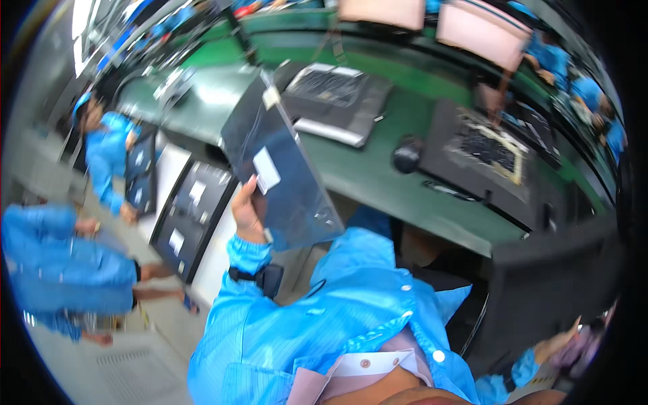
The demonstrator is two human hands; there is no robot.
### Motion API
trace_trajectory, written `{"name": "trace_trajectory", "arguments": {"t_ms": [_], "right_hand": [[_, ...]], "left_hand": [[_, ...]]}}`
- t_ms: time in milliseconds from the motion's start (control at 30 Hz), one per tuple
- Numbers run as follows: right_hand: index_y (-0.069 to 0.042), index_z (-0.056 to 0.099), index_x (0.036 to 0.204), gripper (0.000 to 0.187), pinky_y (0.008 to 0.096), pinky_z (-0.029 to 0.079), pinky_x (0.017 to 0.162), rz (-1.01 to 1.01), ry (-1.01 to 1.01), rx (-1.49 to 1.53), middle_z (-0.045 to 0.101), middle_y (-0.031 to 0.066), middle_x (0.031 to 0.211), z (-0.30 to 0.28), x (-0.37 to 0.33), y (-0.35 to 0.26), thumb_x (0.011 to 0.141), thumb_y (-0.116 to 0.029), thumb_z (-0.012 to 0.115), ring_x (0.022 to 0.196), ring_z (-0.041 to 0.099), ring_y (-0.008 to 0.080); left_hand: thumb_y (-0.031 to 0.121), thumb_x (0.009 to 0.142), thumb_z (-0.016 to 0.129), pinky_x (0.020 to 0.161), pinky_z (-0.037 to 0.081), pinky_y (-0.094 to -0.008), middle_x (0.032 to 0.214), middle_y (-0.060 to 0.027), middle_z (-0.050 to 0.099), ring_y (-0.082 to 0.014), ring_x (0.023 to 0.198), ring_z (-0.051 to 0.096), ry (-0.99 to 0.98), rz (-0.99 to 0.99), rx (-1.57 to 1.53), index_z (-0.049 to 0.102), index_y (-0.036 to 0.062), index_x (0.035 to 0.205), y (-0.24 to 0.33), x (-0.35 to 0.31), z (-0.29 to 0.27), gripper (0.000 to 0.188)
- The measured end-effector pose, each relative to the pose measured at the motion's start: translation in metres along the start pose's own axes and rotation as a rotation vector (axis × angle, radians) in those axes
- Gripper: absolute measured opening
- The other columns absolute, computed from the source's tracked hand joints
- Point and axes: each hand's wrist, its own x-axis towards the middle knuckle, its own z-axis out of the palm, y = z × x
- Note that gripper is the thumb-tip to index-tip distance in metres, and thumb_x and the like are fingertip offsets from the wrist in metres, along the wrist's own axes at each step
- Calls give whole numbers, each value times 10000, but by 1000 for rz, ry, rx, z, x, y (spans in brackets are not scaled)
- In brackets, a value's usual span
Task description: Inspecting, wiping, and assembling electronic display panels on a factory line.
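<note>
Dark, glossy and flat, the panel (293, 199) was held up at a tilt in the left hand (248, 214), whose thumb lay over its face just beside a white label (266, 170). It stood before the near edge of the green bench (347, 175), which bore two black flat units (368, 111) and a rounded black object (407, 154). The right hand (555, 344) appeared at lower right, near a large black board (553, 290); its grip could not be told. At left, a co-worker (101, 152) handled a dark tray (140, 182)
</note>
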Motion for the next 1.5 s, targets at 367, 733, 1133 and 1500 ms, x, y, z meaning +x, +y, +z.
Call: {"name": "trace_trajectory", "arguments": {"t_ms": [367,733,1133,1500], "right_hand": [[-7,549,1059,557,277,513,596,582,-1940,314,593,60,863,382,-411,-111,821,-450,788,691,581,118],[-18,556,1254,444,331,557,871,1304,-2205,-176,628,109,1210,332,-580,-31,964,-341,651,1033,647,202],[71,557,1269,454,343,572,906,1546,-2159,-234,642,176,1204,345,-618,-38,974,-263,639,1053,668,233],[-2,482,1354,467,402,503,980,1197,-2678,-485,595,164,1291,392,-632,-37,1017,-321,541,1138,618,254]], "left_hand": [[129,945,613,1061,431,-405,1244,-157,637,-276,1158,605,387,635,7,574,-51,1251,138,-261,-97,357],[150,947,616,929,540,-386,1155,-147,680,-266,1019,673,815,167,-75,601,-20,1216,100,-244,-99,318],[192,957,597,907,552,-362,1136,-186,670,-271,1007,677,842,-129,-95,577,-60,1225,84,-175,-126,369],[118,930,601,824,599,-371,1038,-175,694,-259,892,711,574,-187,-4,592,-58,1182,115,-55,-171,308]]}}
